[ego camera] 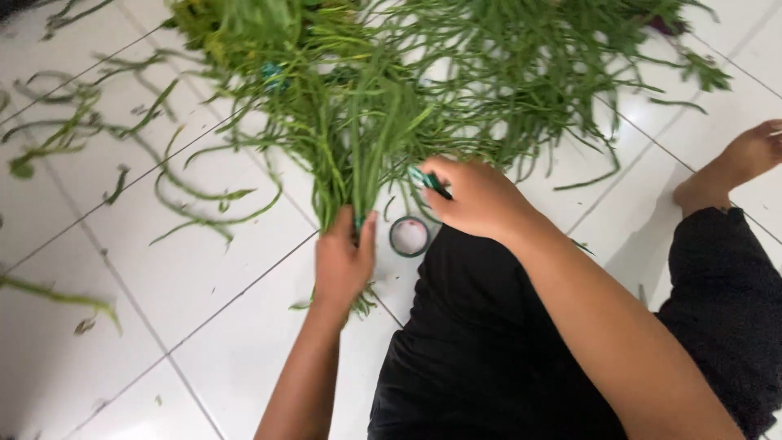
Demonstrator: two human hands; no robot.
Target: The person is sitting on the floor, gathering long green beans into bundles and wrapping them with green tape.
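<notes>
My left hand [344,259] grips the lower stems of a bunch of long green leafy stalks [358,122] that fans out over the white tiled floor. My right hand [476,198] is closed on a strip of green tape [428,181] stretched toward the bunch's stems. A roll of tape [409,236], seen as a dark ring with a pale middle, lies on the floor between my two hands, just below the stems.
Loose green stalks [195,195] lie scattered over the tiles at the left. A larger heap of greens [554,73] spreads across the top. My bare foot [733,163] and black-clothed legs [489,350] fill the right and bottom.
</notes>
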